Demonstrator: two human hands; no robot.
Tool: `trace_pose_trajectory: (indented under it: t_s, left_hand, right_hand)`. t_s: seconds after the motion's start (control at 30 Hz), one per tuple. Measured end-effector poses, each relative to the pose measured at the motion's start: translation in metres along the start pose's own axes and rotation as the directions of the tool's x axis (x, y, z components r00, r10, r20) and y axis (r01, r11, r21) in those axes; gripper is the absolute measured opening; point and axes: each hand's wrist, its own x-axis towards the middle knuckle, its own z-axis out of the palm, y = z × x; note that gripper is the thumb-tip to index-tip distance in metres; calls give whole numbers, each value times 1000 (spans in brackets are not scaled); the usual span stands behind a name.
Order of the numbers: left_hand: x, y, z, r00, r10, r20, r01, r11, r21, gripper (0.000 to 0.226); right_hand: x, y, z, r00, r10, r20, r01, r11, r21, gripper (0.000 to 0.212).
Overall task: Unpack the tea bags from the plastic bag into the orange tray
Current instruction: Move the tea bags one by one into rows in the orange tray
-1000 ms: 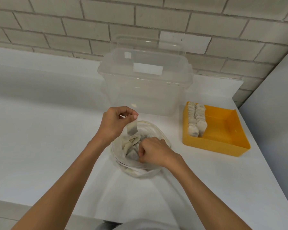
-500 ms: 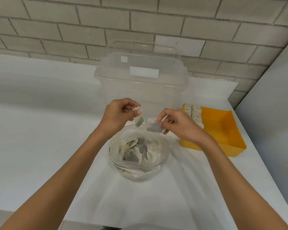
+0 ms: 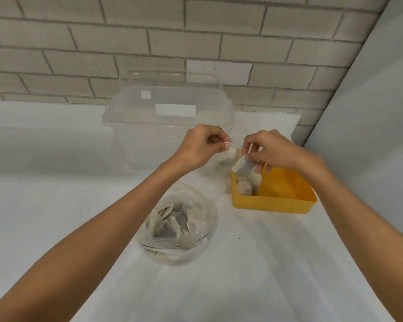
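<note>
The open plastic bag [image 3: 179, 226] lies on the white table with several tea bags inside. Right of it stands the orange tray [image 3: 275, 203], with a row of tea bags [image 3: 244, 188] along its left side. My left hand [image 3: 201, 146] pinches one tea bag [image 3: 227, 158] by its top, just left of the tray's far left corner. My right hand [image 3: 269, 149] pinches a second tea bag [image 3: 242, 167] over the tray's left end. Both hands are close together, above the table.
A large clear lidded plastic box [image 3: 168, 122] stands behind the hands, against the brick wall. A grey panel [image 3: 370, 135] rises on the right, close to the tray. The white table [image 3: 56, 182] stretches to the left.
Both hands have lifted away from the plastic bag and moved right, each carrying a tea bag, to the left end of the orange tray. The camera has also shifted.
</note>
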Motion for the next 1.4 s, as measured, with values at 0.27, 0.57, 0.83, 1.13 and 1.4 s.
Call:
trace_pose_trajectory:
  t_s: [0.27,0.57,0.83,1.13,1.4]
  left_hand:
    - [8,3,23,998,22,59,-22,1000,-1,5]
    - [4,0,28,996,23,81,-23,1000,-10,6]
    - [2,-8,26,997,-4,74,6,1000,-22,8]
    - [3,-14,29,997,-19,79,19,1000,0,7]
    - [8,-11,42,990,-5,144,-4,998,59,7]
  right_hand:
    - [9,53,5,996,84,8,-82,982,-170,13]
    - [14,73,35,986,151,65,-130,961,-246,9]
    - [23,80,62,991,127,-39,-132,976,-172,13]
    - [22,88,71,981,171,-91,-178,981,-76,23]
    - [16,94,66,979,171,-112,-173,985,-9,25]
